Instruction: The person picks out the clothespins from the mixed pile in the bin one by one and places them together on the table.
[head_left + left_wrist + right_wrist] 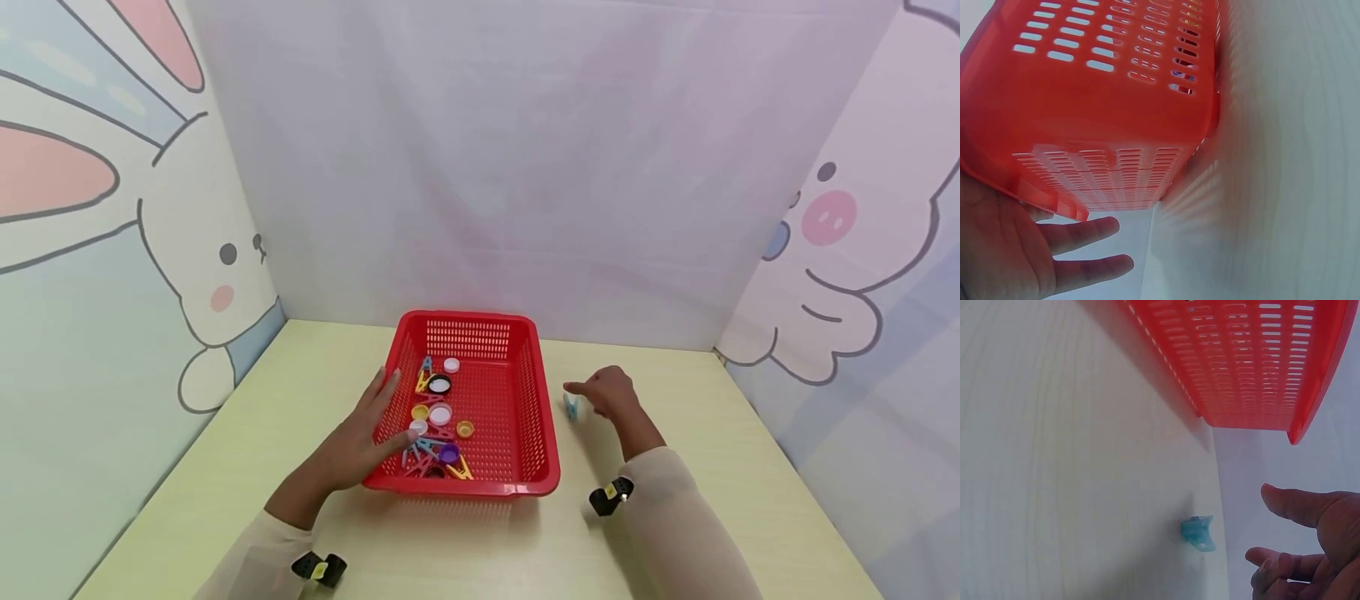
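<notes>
A red plastic basket (480,487) stands on the table with small clothespins and bottle caps in its left half. My left hand (363,442) is at the basket's left rim, fingers spread, thumb reaching over the rim toward the caps; in the left wrist view, its fingers (1088,272) extend beside the basket's outer wall. To the right of the basket, a light blue clothespin (572,407) is beneath my right hand (611,392). The right wrist view shows the thumb and forefinger parted, the other fingers curled, and the clothespin (1198,533) apart from them.
Inside the basket are a purple cap (448,453), a gold cap (465,429), white caps and yellow, pink and blue clothespins. A pale cloth wall (555,183) rises behind the table (720,467), with cartoon-printed panels at both sides.
</notes>
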A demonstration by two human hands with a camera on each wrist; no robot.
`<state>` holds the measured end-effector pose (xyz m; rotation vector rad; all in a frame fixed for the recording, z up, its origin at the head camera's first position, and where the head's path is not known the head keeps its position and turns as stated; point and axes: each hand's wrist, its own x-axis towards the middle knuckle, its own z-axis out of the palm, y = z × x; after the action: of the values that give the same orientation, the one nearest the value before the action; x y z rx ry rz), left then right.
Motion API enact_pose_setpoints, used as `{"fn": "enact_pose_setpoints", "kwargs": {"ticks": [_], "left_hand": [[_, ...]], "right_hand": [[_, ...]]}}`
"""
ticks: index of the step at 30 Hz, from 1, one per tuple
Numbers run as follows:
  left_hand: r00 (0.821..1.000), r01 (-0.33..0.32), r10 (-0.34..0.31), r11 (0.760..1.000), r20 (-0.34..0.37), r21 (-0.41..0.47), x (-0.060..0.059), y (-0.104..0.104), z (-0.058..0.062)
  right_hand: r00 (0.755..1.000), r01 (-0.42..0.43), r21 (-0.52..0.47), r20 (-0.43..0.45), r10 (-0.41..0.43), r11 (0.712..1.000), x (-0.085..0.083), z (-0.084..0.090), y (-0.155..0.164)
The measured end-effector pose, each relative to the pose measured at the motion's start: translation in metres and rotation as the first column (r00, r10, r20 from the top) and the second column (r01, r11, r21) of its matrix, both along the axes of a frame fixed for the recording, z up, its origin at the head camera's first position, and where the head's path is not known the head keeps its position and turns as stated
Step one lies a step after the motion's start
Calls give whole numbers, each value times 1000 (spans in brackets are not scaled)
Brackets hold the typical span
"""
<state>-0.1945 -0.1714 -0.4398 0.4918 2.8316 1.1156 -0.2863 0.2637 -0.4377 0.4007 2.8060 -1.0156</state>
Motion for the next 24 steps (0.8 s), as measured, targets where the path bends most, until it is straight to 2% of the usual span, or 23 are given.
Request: {"fn": "enact_pose_setpoints", "kwargs": {"ticks": [6, 10, 17, 20, 24], "left_hand": [[1000, -6, 6, 1000, 7, -2, -1, 1, 1], [1000, -7, 7, 1000, 10, -3, -2, 1, 1], [1000, -9, 9, 1000, 19, 0, -1, 0, 1], [1000, -10, 10, 1000, 20, -1, 0, 0, 2], [1000, -12, 12, 1000, 18, 0, 0, 1, 3]], "right_hand": [[994, -27, -59, -107, 20, 998, 3, 15, -9], [980, -55, -87, -193, 37, 995, 4, 25, -17], [919, -153, -96, -379, 106, 984, 9, 43, -46], [899, -211, -120, -414, 144, 970, 14, 49, -62], [876, -320, -152, -423, 231, 935, 19, 55, -79]]}}
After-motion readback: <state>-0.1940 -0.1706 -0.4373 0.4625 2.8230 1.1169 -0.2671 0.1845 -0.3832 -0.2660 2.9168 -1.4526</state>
